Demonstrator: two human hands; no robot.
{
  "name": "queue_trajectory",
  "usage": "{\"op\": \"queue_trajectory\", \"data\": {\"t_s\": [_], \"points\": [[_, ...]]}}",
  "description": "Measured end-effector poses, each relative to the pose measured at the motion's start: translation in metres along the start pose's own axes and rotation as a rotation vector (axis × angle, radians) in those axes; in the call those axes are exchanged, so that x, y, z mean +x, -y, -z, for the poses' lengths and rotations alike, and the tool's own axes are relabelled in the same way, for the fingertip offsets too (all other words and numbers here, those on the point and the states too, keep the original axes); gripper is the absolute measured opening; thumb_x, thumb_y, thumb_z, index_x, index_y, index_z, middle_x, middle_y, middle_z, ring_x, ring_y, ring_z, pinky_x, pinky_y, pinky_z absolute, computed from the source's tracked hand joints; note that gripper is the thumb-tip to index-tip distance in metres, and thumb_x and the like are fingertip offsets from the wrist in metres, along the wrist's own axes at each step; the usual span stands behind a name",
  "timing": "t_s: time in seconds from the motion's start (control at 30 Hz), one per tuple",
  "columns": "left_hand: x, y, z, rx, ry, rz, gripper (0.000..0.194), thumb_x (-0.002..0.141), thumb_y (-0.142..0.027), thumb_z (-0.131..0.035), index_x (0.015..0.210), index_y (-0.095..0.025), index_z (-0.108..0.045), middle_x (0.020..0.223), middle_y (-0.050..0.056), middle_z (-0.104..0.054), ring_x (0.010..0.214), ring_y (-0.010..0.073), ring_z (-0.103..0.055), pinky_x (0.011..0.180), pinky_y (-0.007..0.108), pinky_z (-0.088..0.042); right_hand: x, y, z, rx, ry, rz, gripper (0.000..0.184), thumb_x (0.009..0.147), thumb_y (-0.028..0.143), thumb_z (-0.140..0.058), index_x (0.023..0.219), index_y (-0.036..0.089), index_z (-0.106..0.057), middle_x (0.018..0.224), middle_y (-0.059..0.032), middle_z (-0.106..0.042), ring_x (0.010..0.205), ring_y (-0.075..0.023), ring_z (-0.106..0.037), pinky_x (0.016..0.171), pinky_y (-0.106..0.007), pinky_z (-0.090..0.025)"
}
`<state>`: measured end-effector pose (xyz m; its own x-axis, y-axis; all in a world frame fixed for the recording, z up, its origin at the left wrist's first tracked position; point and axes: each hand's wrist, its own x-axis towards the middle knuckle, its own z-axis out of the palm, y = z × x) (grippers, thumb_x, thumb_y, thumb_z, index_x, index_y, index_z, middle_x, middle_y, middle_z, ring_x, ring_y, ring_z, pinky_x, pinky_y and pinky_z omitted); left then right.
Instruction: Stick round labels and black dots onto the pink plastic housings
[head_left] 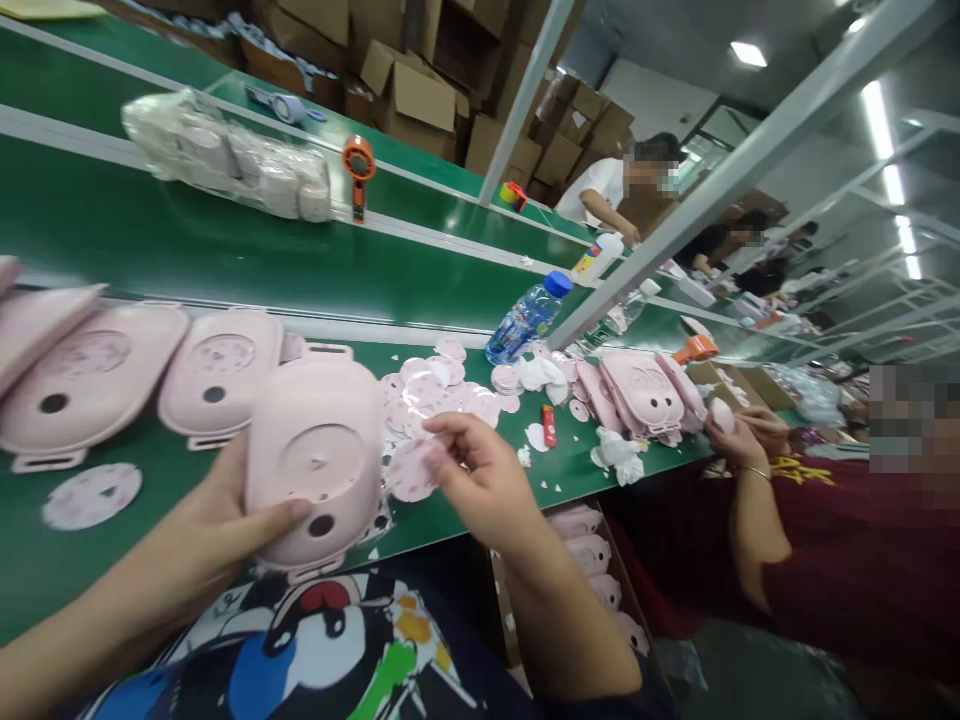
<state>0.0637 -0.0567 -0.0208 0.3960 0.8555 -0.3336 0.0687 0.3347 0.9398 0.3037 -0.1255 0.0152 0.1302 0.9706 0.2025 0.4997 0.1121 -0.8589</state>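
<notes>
My left hand (232,515) grips a pink plastic cover (319,395), its thumb lying across the lower front. The cover has a round recess, a dark round spot and a slotted tab at each end. Between the thumb and fingers of my right hand (487,475) is a round patterned sticker (409,472), just right of the cover. Behind it lies a heap of similar round stickers (427,390). To the left stand more pink covers (225,365) with patterned discs in their recesses. A loose patterned disc (94,497) lies flat on the green table.
Along the table are a water bottle (529,318), a red lighter (550,426), crumpled paper (621,455) and a stack of pink covers (641,390). A box of covers (589,550) stands below the table edge. A co-worker's hand (739,440) is at the right.
</notes>
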Motion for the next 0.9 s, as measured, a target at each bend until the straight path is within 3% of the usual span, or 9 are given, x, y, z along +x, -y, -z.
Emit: {"op": "queue_trajectory", "data": {"t_s": [0.13, 0.27, 0.43, 0.6, 0.77, 0.9], "points": [[-0.01, -0.005, -0.01, -0.13, 0.096, 0.045, 0.088, 0.071, -0.042, -0.08, 0.145, -0.031, -0.032, 0.142, 0.01, -0.054, 0.122, 0.031, -0.057, 0.089, 0.03, -0.056, 0.0, 0.029, -0.038, -0.149, 0.035, 0.276, 0.016, 0.092, 0.02, -0.054, 0.106, 0.02, -0.063, 0.093, -0.0036, -0.069, 0.082, -0.0165, -0.062, 0.077, -0.031, -0.051], [-0.013, 0.002, -0.007, -0.137, 0.122, -0.017, 0.07, 0.079, -0.041, -0.073, 0.141, -0.029, -0.041, 0.144, 0.009, -0.052, 0.129, 0.0326, -0.051, 0.098, 0.034, -0.052, 0.003, 0.036, -0.052, -0.368, 0.057, 0.427, 0.019, 0.095, 0.017, -0.051, 0.105, 0.018, -0.067, 0.095, -0.0059, -0.068, 0.089, -0.0198, -0.058, 0.083, -0.034, -0.048], [-0.012, 0.007, -0.008, -0.221, 0.052, 0.015, 0.055, 0.084, -0.043, -0.068, 0.132, -0.024, -0.05, 0.136, 0.012, -0.059, 0.125, 0.0351, -0.056, 0.094, 0.04, -0.054, 0.005, 0.035, -0.057, -0.359, -0.04, 0.431, 0.021, 0.096, 0.02, -0.05, 0.104, 0.019, -0.069, 0.093, -0.0071, -0.062, 0.089, -0.0195, -0.056, 0.081, -0.034, -0.049], [-0.01, 0.009, -0.01, -0.113, -0.044, -0.072, 0.053, 0.08, -0.049, -0.07, 0.124, -0.024, -0.056, 0.124, 0.011, -0.065, 0.118, 0.037, -0.059, 0.097, 0.048, -0.051, 0.001, 0.033, -0.058, -0.315, -0.001, 0.363, 0.022, 0.097, 0.027, -0.048, 0.104, 0.024, -0.069, 0.096, -0.0072, -0.062, 0.092, -0.0225, -0.054, 0.084, -0.04, -0.047], [-0.009, 0.006, -0.012, 0.075, -0.108, -0.174, 0.054, 0.079, -0.05, -0.07, 0.124, -0.022, -0.059, 0.123, 0.011, -0.065, 0.119, 0.0381, -0.058, 0.104, 0.052, -0.045, 0.0, 0.025, -0.058, -0.445, 0.055, 0.397, 0.019, 0.093, 0.032, -0.055, 0.105, 0.026, -0.069, 0.104, -0.0059, -0.064, 0.098, -0.0244, -0.054, 0.089, -0.044, -0.04], [-0.01, 0.008, -0.013, 0.069, -0.039, -0.165, 0.056, 0.08, -0.05, -0.069, 0.128, -0.023, -0.058, 0.127, 0.011, -0.063, 0.119, 0.0376, -0.058, 0.102, 0.051, -0.048, 0.005, 0.026, -0.056, -0.445, 0.068, 0.419, 0.014, 0.094, 0.025, -0.052, 0.094, 0.024, -0.066, 0.097, -0.0033, -0.066, 0.093, -0.0215, -0.056, 0.087, -0.042, -0.04]]}}
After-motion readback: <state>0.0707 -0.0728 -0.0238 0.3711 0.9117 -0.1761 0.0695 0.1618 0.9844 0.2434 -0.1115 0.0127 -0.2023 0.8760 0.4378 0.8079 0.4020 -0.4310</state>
